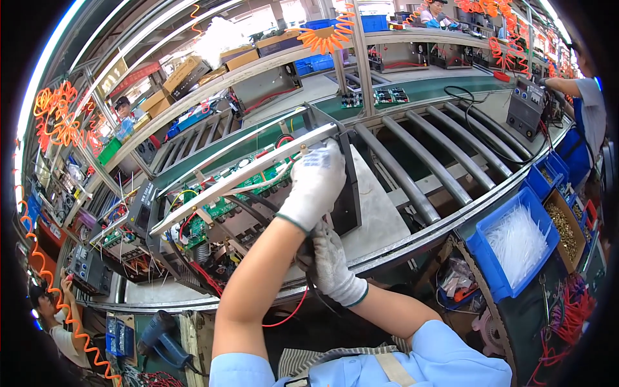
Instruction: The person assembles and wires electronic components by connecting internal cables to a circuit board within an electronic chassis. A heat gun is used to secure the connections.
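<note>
A long open-frame electrical machine point(258, 174) lies on the line, with green circuit boards, wires and a pale metal bar point(245, 179) along its top. My left hand point(317, 180), in a white knitted glove, reaches over its right end. The fingers are bent over the black end panel point(349, 193) beside the bar's end; the fingertips are partly hidden. Lower down, against the outer side of the machine, my right hand point(335, 266), gloved too, is closed around a black cable point(311, 278). A red wire point(290, 317) hangs below it.
Steel rollers point(425, 155) run to the right of the machine. A blue bin point(514, 240) of white plastic strips and a box of brass fittings point(562, 232) stand at the right. A heat gun point(164, 342) lies lower left. Co-workers are at both sides and across the line.
</note>
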### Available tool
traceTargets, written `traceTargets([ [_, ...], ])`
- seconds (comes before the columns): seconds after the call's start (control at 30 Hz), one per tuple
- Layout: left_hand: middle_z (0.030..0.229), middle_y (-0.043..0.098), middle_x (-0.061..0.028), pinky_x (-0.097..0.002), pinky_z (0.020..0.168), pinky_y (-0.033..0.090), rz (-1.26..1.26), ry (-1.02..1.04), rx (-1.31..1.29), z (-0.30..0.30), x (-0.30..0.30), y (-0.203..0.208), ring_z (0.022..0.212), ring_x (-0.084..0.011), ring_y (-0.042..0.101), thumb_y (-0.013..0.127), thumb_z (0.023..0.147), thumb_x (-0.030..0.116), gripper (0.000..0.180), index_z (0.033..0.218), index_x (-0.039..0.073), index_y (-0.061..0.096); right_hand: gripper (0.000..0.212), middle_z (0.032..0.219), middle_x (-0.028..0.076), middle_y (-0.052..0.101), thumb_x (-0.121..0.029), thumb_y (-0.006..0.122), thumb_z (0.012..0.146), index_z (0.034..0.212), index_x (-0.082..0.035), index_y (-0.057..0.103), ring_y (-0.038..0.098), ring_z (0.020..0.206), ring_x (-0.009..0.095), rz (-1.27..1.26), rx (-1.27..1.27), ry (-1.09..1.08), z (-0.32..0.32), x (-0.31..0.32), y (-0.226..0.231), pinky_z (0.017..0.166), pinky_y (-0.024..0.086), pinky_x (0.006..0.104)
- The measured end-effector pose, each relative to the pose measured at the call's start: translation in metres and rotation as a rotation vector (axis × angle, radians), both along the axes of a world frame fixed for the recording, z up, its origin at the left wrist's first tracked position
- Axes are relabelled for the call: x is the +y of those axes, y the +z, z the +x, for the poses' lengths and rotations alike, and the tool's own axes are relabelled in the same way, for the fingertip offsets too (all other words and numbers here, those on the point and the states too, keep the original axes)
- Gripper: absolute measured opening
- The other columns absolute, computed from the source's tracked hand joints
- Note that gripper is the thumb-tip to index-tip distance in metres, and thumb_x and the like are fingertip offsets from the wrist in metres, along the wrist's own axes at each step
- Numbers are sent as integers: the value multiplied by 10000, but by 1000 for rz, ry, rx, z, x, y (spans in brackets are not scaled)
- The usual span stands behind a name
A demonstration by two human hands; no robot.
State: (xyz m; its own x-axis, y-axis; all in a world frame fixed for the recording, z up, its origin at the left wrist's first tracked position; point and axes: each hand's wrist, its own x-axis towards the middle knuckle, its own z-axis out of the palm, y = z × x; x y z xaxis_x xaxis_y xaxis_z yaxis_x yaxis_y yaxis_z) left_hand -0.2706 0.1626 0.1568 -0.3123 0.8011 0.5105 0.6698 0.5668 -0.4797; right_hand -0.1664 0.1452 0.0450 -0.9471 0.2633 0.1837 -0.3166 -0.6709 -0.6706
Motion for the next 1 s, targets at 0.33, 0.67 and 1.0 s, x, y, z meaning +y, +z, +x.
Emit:
traceTargets([
  [0.33,998,699,-235,-501,835,514,218,-33,-600,3,-17,20,967,-410,671,561,965,319,400,1237,29,603,286,734,-44,500,-466,505,1022,1031,-180,525,414,511,82,-335,-267,-27,-23,-4,43,507,374,227],
  [0.67,1191,652,-142,-465,964,424,123,164,-55,17,-223,60,1072,-331,599,703,876,256,449,1265,63,591,317,677,3,496,-365,456,1062,1008,-70,558,372,485,108,-585,24,-1,-90,76,87,472,332,286],
  [1.0,908,678,-167,-436,653,533,142,234,52,1,-224,33,749,-340,677,650,931,311,354,1158,43,610,313,636,34,540,-306,412,1052,908,-52,527,475,451,150,-656,-24,-168,-130,158,88,427,422,309],
])
